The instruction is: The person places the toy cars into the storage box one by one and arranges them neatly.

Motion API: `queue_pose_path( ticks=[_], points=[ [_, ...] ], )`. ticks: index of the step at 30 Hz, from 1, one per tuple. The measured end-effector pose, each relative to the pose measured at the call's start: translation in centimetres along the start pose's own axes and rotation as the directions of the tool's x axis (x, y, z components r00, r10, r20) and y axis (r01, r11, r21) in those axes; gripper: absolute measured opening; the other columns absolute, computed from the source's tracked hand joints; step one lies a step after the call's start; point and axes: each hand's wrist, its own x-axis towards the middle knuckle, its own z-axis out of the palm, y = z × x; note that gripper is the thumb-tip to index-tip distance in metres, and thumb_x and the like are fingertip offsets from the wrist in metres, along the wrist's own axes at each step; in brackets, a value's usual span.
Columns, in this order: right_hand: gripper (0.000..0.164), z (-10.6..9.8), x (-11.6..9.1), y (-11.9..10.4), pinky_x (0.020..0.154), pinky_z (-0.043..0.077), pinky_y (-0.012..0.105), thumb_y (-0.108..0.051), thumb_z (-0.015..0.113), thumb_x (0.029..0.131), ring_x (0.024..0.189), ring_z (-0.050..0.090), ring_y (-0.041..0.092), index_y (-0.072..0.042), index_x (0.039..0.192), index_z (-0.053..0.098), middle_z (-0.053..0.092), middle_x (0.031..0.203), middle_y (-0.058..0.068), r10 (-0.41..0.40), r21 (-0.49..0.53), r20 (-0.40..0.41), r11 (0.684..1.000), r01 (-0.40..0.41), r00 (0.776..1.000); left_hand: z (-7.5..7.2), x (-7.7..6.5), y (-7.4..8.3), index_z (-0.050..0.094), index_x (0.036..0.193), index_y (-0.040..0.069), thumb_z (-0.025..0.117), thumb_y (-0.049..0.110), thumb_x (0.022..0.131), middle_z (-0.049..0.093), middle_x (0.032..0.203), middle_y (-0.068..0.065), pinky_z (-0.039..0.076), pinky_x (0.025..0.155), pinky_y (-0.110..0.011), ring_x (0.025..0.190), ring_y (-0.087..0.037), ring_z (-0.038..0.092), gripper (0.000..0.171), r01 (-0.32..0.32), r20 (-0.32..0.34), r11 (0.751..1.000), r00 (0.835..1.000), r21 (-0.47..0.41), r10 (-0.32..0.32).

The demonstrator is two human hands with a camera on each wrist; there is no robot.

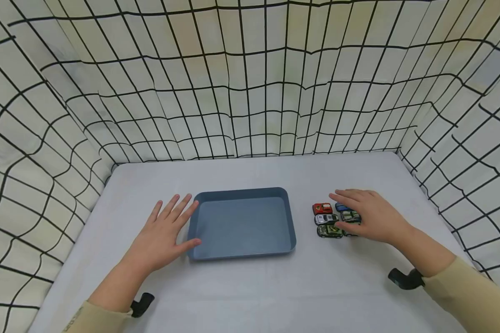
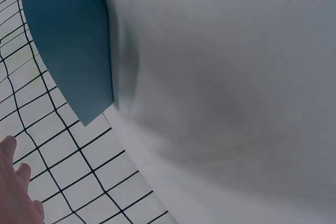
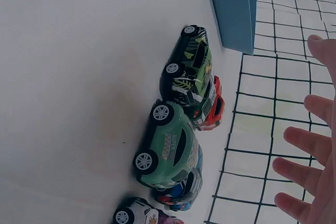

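Observation:
Beside the left edge of a shallow blue-grey tray [image 1: 241,224], my left hand [image 1: 160,243] spreads its fingers wide, its thumb overlapping the rim in the head view. Nothing is in that hand. To the right of the tray, my right hand [image 1: 371,216] hovers over a cluster of small toy cars, fingers stretched out and holding nothing. The cluster includes a red car [image 1: 322,208], a silver one [image 1: 326,219] and a dark green patterned car [image 1: 329,231]. In the right wrist view a mint green car [image 3: 169,145] and a white-and-purple car [image 3: 140,213] also show. The right hand partly hides the cluster in the head view.
A white cloth [image 1: 250,296] covers the table. Dark grid netting [image 1: 258,99] over pale sheeting stands at the back and both sides. Each wrist bears a black mount, the left mount [image 1: 142,305] and the right mount [image 1: 405,279].

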Motion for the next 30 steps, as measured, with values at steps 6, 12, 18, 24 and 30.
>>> queue_pose_path(
  ticks=[6,12,18,24,30],
  points=[
    [0.063,0.3,0.5,0.2,0.099,0.038,0.05,-0.062,0.056,0.081,0.12,0.05,0.024,-0.029,0.135,0.048,0.053,0.132,0.0,-0.015,0.057,0.022,0.998,0.014,1.0,0.8,-0.7,-0.3,0.01,0.15,0.027,0.046,0.07,0.081,0.007,0.156,0.002,-0.002,0.114,-0.049,0.142,-0.027,0.007,0.088,0.017,0.06,0.998,0.998,-0.055,-0.014],
    [0.057,0.3,1.6,0.5,0.096,0.043,0.047,-0.058,0.058,0.082,0.117,0.054,0.022,-0.027,0.129,0.055,0.057,0.127,-0.003,-0.006,0.12,0.115,0.993,-0.008,0.993,1.3,-1.6,-0.6,0.016,0.149,0.026,0.042,0.074,0.08,0.012,0.155,0.001,-0.002,0.113,-0.052,0.142,-0.027,0.009,0.089,0.08,0.156,0.991,0.986,-0.107,-0.062],
    [0.05,0.4,3.0,1.2,0.094,0.045,0.047,-0.055,0.059,0.083,0.116,0.054,0.022,-0.029,0.126,0.058,0.059,0.124,-0.004,-0.005,0.164,0.204,0.986,-0.03,0.979,1.9,-1.9,-0.6,0.019,0.149,0.024,0.04,0.078,0.076,0.017,0.154,-0.003,0.004,0.111,-0.056,0.14,-0.032,0.014,0.093,0.101,0.216,0.988,0.974,-0.119,-0.074],
    [0.047,0.4,4.8,1.8,0.096,0.043,0.048,-0.049,0.064,0.082,0.118,0.053,0.024,-0.03,0.125,0.059,0.059,0.125,-0.002,0.016,0.177,0.31,0.981,-0.075,0.951,2.4,-2.0,-0.3,0.02,0.149,0.023,0.041,0.079,0.075,0.018,0.154,-0.004,0.008,0.11,-0.058,0.14,-0.032,0.016,0.094,0.113,0.231,0.988,0.969,-0.11,-0.085],
    [0.045,0.2,6.4,1.9,0.092,0.046,0.048,-0.042,0.07,0.08,0.112,0.056,0.024,-0.027,0.122,0.062,0.06,0.123,0.001,0.038,0.196,0.409,0.972,-0.129,0.912,2.6,-2.1,-0.3,0.018,0.149,0.024,0.038,0.081,0.074,0.017,0.154,-0.004,0.008,0.11,-0.057,0.14,-0.032,0.015,0.096,0.121,0.236,0.986,0.967,-0.112,-0.092]
  ],
)
